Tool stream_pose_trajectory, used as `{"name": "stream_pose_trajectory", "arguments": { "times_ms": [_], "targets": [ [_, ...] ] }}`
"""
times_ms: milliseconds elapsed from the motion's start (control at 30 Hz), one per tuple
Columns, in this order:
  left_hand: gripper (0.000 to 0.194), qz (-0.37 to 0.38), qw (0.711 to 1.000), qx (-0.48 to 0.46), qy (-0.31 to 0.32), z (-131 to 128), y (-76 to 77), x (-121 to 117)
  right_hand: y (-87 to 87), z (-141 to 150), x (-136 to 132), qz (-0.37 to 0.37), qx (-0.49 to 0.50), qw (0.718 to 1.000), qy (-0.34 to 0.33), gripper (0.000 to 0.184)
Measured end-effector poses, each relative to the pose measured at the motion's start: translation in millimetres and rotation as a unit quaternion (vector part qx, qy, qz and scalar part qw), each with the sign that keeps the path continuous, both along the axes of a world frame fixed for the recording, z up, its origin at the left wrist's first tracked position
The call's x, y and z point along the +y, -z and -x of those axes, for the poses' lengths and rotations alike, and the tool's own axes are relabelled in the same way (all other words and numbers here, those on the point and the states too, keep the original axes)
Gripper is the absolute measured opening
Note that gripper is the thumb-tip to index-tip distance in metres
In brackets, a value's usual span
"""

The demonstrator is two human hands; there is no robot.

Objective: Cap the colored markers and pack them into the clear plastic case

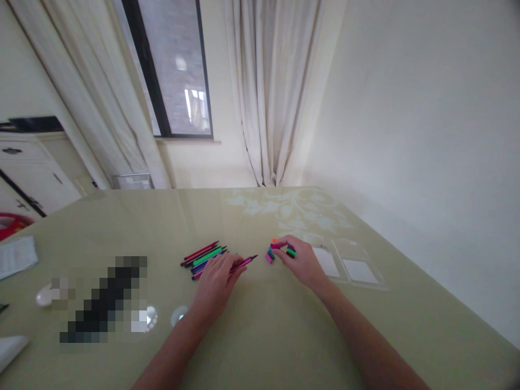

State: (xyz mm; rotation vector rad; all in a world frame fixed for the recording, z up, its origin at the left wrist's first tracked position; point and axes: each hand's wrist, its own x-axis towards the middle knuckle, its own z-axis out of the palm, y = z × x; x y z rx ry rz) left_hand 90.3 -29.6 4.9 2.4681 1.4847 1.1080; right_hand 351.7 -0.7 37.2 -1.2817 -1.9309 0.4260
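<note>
My left hand (pixel 221 273) is closed around a magenta felt-tip pen (pixel 245 262), whose bare dark tip points right. Beneath and beyond that hand lies a group of uncapped felt-tip pens (pixel 201 252) in red, green, blue and purple, partly covered by my fingers. My right hand (pixel 298 259) pinches a small magenta pen cap (pixel 275 246) between thumb and fingers, apart from the pen. Several loose caps (pixel 270 257) in pink, blue, green and orange lie on the table around its fingertips; the hand hides some of them.
A clear plastic case (pixel 359 265) lies to the right of my right hand. On the table's left are a white mouse (pixel 44 296), a blurred-out dark object (pixel 105 300), round clear discs (pixel 179 316) and a paper packet (pixel 18 257). A wall (pixel 439 162) borders the right edge.
</note>
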Motion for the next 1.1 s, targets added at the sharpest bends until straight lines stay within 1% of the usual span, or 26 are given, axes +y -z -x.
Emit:
{"name": "stream_pose_trajectory", "arguments": {
  "times_ms": [67, 133, 200, 367, 567, 667, 800, 900, 1033, 1100],
  "targets": [
    [0.026, -0.012, 1.000, -0.023, 0.013, -0.3, 0.4, -0.4, -5.7, 3.8, -5.3, 0.015, 0.041, 0.998, -0.055, 0.016],
    [0.026, -0.014, 0.999, -0.034, 0.023, -0.6, 0.6, -0.7, -8.2, 8.1, -9.2, 0.003, 0.047, 0.996, -0.082, 0.018],
    [0.024, -0.010, 0.999, -0.038, 0.026, -0.5, 0.4, -1.0, -8.4, 11.3, -11.1, -0.014, 0.046, 0.995, -0.091, 0.017],
    [0.019, -0.010, 0.999, -0.039, 0.032, -0.1, -0.2, -1.2, -6.6, 13.7, -10.7, -0.014, 0.050, 0.993, -0.107, 0.018],
    [0.018, -0.004, 0.997, -0.044, 0.057, -3.9, 3.6, -2.9, -1.1, 18.3, -10.9, -0.027, 0.062, 0.987, -0.144, 0.023],
    [0.018, 0.012, 0.995, -0.069, 0.074, -7.6, 3.6, -5.8, 2.4, 19.7, -11.3, -0.035, 0.072, 0.986, -0.145, 0.027],
    [0.016, 0.026, 0.991, -0.104, 0.083, -12.4, -0.4, -10.7, 4.6, 18.8, -12.0, -0.041, 0.099, 0.985, -0.137, 0.029],
    [0.015, 0.028, 0.989, -0.120, 0.086, -14.1, -2.8, -13.1, 4.9, 18.7, -13.2, -0.039, 0.114, 0.982, -0.144, 0.029],
    [0.017, 0.030, 0.989, -0.115, 0.084, -12.8, -3.3, -12.8, 3.0, 19.9, -14.7, -0.028, 0.114, 0.981, -0.152, 0.030],
    [0.018, 0.045, 0.991, -0.098, 0.081, -11.8, -3.6, -12.1, 0.4, 19.7, -14.7, -0.009, 0.107, 0.983, -0.150, 0.030]
  ]
}}
